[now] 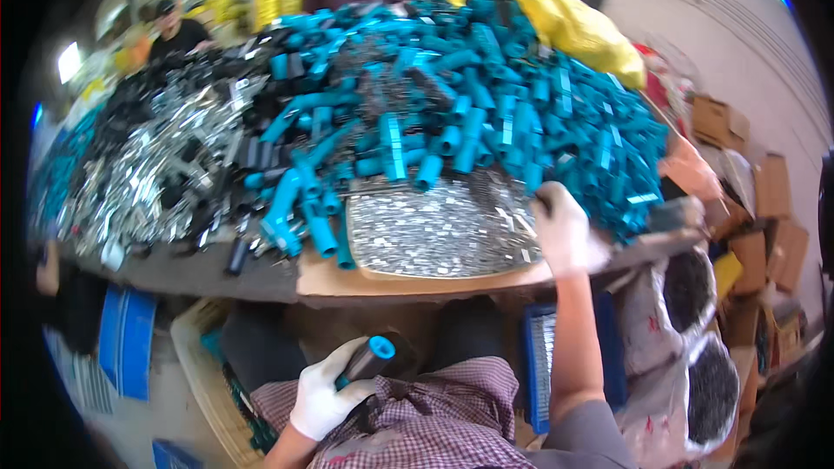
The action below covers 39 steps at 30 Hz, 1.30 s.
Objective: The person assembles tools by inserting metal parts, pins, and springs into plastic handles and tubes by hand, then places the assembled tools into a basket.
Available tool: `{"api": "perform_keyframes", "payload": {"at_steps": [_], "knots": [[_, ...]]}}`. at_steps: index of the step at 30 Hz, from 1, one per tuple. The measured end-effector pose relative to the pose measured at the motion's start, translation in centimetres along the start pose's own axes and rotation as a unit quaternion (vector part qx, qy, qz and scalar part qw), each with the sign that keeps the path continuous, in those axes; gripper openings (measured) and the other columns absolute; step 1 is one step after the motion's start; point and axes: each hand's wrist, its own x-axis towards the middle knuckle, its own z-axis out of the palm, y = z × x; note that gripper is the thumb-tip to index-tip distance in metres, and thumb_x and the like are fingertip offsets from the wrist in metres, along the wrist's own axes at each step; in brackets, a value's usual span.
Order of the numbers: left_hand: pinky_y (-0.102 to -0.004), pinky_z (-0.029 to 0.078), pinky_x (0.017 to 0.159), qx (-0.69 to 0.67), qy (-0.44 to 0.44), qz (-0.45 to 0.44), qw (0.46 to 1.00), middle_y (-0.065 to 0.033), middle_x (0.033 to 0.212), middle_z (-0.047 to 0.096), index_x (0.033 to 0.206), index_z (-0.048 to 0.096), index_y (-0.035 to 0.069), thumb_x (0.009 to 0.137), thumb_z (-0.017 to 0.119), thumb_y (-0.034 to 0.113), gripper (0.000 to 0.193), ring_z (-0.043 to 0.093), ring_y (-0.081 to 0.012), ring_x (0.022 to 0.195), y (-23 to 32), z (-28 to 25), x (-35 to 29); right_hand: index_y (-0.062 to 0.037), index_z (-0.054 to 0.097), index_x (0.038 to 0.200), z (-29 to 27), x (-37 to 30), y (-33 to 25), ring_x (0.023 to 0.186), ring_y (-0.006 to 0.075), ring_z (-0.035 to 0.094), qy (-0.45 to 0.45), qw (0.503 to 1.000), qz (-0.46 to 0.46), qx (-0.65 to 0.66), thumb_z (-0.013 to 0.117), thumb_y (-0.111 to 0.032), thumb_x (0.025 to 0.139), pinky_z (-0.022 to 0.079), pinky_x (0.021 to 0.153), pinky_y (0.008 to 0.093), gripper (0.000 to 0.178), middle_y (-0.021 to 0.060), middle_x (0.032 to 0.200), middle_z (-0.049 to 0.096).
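My left hand, in a white glove, is closed around a black tubular handle with a teal end, held over my lap. The handle's lower part is hidden by the fingers. My right hand, also gloved in white and blurred, is at the right edge of a shallow tray of small shiny metal pieces. Its fingers curl together by something dark that I cannot make out. Behind the tray rises a large heap of teal plastic tubes.
Silvery metal strips and black parts lie heaped at the left of the table. A yellow sack lies on the far right. Blue crates, a pale bin and open white sacks stand below. Two people are across the table.
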Motion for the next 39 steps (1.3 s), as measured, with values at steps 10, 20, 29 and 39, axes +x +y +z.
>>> {"api": "perform_keyframes", "payload": {"at_steps": [10,20,29,39], "knots": [[-0.04,0.056,0.084,0.045,0.001,0.018,0.999,-0.0202,0.108,0.07,0.135,0.058,0.007,0.082,0.077,0.045,0.068,0.07,-0.0372,0.097,-2.6,-4.0,-0.7,-0.0063,0.07,0.1,2.6,-8.8,-15.3,0.084,0.0328,0.068,-0.357,0.863,-0.207,0.291,0.067,-0.003,0.085,0.053,0.076,0.0391,0.015,0.013,0.088,0.069],[-0.0385,0.056,0.068,0.2,0.061,0.043,0.977,-0.0123,0.088,0.069,0.127,0.064,0.011,0.075,0.082,0.043,0.063,0.069,-0.0311,0.077,-4.7,-9.0,-2.6,-0.0068,0.065,0.102,8.1,-9.1,-22.3,0.082,0.0334,0.067,-0.414,0.807,-0.319,0.274,0.07,-0.012,0.085,0.053,0.073,0.0422,0.019,0.0114,0.089,0.069],[-0.0345,0.054,0.086,-0.008,0.167,0.03,0.986,-0.0192,0.106,0.07,0.132,0.059,0.001,0.074,0.085,0.034,0.071,0.072,-0.0314,0.096,-6.8,-8.5,-2.5,-0.013,0.075,0.098,21.0,3.3,-26.2,0.133,0.0342,0.044,-0.178,0.779,-0.589,-0.123,0.066,-0.019,0.082,0.033,0.11,0.0559,0.02,0.0136,0.129,0.058],[-0.0359,0.055,0.086,0.02,0.189,0.023,0.982,-0.0199,0.108,0.07,0.13,0.059,-0.002,0.078,0.082,0.041,0.071,0.071,-0.0323,0.097,-6.9,-8.1,-4.4,-0.006,0.064,0.113,10.6,-1.7,-22.8,0.096,0.034,0.065,-0.217,0.907,-0.335,0.137,0.075,-0.017,0.071,0.052,0.084,0.042,0.045,0.0146,0.1,0.066]]}}
